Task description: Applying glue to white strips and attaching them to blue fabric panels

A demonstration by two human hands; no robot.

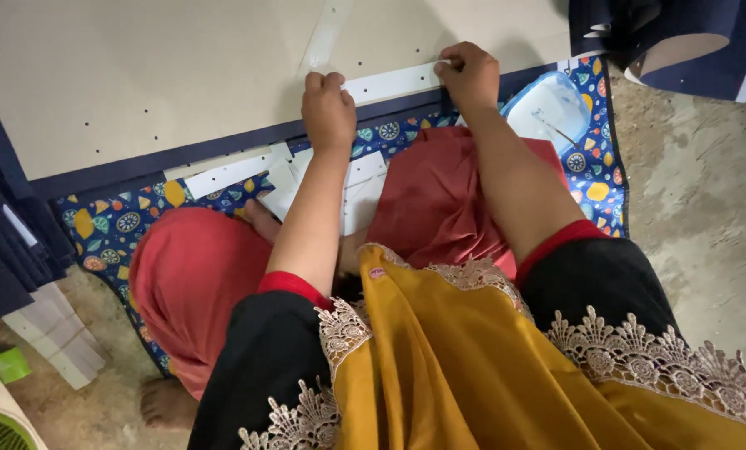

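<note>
A long white punched strip lies along the edge of a large beige board that rests on dark blue fabric. My left hand presses down on the strip's left end with curled fingers. My right hand pinches the strip's right part against the board. More white strips lie loose on a patterned blue mat below the board, beside my red-clad knees.
A translucent plastic box sits on the mat at the right. A stack of white strips and a green object lie on the concrete floor at left. Dark blue fabric pieces fill the top right corner.
</note>
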